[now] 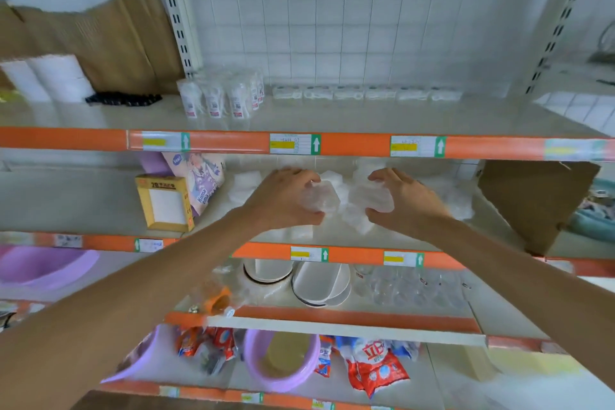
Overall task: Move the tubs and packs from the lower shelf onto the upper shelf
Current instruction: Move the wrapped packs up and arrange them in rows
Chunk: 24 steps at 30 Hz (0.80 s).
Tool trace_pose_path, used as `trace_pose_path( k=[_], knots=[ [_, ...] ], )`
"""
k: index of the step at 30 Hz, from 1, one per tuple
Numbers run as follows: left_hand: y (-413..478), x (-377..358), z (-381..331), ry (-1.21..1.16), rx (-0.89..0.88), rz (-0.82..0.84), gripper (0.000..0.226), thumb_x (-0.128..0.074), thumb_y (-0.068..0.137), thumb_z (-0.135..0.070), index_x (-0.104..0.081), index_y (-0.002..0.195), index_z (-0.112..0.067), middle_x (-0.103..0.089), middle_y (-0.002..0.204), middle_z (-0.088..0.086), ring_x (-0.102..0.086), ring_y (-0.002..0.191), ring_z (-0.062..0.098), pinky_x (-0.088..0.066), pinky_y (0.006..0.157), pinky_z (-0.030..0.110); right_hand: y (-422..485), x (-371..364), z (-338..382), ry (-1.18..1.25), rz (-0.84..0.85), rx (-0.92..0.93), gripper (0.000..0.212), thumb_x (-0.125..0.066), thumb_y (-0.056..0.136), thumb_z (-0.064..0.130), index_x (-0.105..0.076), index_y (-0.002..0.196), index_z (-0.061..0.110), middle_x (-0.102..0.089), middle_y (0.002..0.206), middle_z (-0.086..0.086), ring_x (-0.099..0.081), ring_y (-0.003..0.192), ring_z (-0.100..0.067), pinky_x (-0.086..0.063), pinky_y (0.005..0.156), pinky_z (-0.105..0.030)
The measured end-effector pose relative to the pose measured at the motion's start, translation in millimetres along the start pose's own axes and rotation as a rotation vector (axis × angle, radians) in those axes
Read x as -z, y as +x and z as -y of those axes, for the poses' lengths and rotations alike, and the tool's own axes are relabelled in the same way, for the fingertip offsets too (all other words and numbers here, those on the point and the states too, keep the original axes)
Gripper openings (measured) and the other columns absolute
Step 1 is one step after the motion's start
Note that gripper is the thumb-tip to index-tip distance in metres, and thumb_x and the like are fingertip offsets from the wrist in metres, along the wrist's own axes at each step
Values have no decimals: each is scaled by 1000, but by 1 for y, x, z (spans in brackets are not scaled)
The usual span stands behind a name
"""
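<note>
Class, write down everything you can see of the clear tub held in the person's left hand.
The clear tub looks like thin transparent plastic, rounded, its contents unreadable. The left hand grips it, fingers curled over its top, thumb underneath. It is at the lower shelf, among other pale packs, close beside a similar tub gripped by the right hand. Whether it rests on the shelf or is lifted cannot be told.

We cannot read the price labels point(295, 143) on the orange rail point(233, 142), our left hand point(283, 198) hides part of the left tub point(320, 199) and our right hand point(407, 201) part of the right tub point(369, 198), the white packs point(246, 186) behind blur together, and the left edge cuts off the purple basin point(40, 268).
</note>
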<state>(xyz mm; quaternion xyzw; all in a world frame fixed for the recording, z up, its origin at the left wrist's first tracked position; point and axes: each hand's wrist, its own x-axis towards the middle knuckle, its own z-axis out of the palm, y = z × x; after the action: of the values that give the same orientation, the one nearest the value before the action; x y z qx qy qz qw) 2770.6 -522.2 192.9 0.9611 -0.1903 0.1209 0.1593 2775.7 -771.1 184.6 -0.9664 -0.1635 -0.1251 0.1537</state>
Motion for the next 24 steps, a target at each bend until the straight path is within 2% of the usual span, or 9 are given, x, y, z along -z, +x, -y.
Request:
trace_pose_path(
  k=[3,7,11,16,19,21,24],
  knots=[
    [1,23,-1,-3,-33,-51,69,-80,66,-49,-59,125,-20,-64,119,-4,-53,113,21,-32,96,27,2,21,12,-14,-35,12,62,-71,78,46,-45,133,29,-52,132,6,-56,116,-24,-44,90,-33],
    [9,48,-1,-36,-24,-137,67,-85,67,-44,-60,125,-22,-63,118,-6,-53,112,19,-29,88,20,8,49,22,5,-125,12,61,-72,78,42,-48,131,28,-54,130,5,-56,114,-24,-46,88,-34],
    [24,67,-3,-100,-2,-164,71,-85,70,-42,-57,131,-22,-61,121,-5,-49,114,17,-30,88,21,25,69,23,42,-206,14,60,-74,77,39,-50,130,24,-56,128,3,-57,111,-24,-49,87,-35],
    [61,70,5,-189,34,-189,76,-87,68,-42,-52,133,-23,-56,116,-8,-48,114,15,-32,91,23,64,74,6,38,-208,-23,63,-72,78,43,-46,133,27,-52,133,6,-55,116,-23,-44,84,-31],
    [88,61,16,-235,68,-192,78,-88,67,-41,-51,133,-23,-56,117,-6,-48,115,16,-37,97,29,94,69,-10,24,-165,-11,63,-70,79,46,-45,134,29,-51,134,7,-54,119,-24,-46,90,-34],
    [108,55,24,-287,85,-192,76,-89,66,-42,-53,130,-24,-57,115,-8,-49,114,13,-38,94,26,116,65,-20,25,-129,19,61,-70,80,47,-46,133,30,-51,134,7,-54,119,-23,-47,93,-36],
    [144,54,36,-348,98,-144,67,-88,69,-38,-55,127,-22,-59,118,-6,-53,112,7,-36,84,10,156,61,-33,58,-86,69,60,-73,79,46,-48,132,30,-52,132,8,-55,118,-19,-47,93,-35]
  ],
)
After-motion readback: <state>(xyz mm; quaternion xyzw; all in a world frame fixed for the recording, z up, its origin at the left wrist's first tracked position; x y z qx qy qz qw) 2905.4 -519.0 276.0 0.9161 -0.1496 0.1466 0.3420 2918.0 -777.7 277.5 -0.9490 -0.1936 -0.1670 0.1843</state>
